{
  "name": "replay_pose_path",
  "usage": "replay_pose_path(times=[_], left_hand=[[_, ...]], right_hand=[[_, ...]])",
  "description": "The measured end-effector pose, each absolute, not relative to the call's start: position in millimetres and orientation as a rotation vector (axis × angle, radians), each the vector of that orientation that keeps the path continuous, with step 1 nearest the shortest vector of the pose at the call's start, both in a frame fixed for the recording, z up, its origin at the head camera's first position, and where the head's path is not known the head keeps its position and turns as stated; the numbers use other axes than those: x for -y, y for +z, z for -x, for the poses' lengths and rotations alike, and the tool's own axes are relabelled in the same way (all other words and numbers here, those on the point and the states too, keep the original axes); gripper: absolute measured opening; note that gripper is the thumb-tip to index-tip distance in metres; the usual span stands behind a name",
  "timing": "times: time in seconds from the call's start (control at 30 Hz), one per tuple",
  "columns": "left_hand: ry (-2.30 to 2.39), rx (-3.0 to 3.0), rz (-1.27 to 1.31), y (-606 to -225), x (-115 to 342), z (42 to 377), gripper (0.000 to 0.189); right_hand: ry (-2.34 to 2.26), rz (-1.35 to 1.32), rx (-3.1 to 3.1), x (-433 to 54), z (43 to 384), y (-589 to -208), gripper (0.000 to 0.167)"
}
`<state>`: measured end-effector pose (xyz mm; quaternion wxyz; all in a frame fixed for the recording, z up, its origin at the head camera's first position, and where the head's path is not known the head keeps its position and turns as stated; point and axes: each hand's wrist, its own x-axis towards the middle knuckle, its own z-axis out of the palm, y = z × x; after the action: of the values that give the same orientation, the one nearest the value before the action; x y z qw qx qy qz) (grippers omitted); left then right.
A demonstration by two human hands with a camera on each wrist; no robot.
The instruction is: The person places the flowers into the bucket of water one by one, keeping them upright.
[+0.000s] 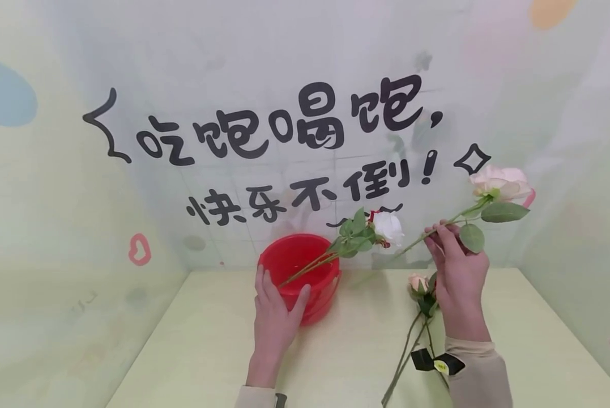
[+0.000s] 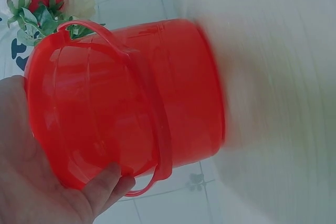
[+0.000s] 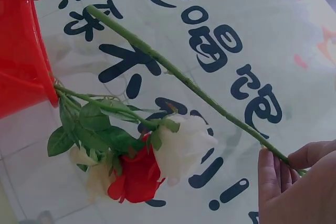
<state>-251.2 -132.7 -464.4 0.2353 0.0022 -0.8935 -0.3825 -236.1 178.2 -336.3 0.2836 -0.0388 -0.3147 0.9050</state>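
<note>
My right hand [image 1: 460, 266] pinches the pink rose [image 1: 500, 184] right of the red bucket [image 1: 325, 303]; my left hand [image 1: 276, 323] grips its rim. If that loosens, the leaning white rose [image 1: 388, 228] might tip it.

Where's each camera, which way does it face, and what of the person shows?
Head: on the head, facing forward and down at the red bucket, pink rose and table; the left hand, right hand and both sleeves show.
Left wrist: on that wrist, facing the bucket's outer wall; part of the left hand shows.
Right wrist: on that wrist, facing the pink rose's stem and the lettered backdrop; the right hand shows, with a bit of the left.
Shared: both wrist views show the bucket and its red rose.
</note>
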Motion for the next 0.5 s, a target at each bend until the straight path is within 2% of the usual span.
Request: replay_pose_path(times=[0.3,0.5], left_hand=[[-1.039,2.464,0.002,-466.2,132.8,251.5,0.118],[-1.035,2.470,-0.003,-464.6,132.7,251.8,0.118]], right_hand=[[2.291,0.015,0.785,-144.5,251.4,-315.0,0.024],[2.221,0.043,0.934,-121.4,266.1,-317.8,0.026]])
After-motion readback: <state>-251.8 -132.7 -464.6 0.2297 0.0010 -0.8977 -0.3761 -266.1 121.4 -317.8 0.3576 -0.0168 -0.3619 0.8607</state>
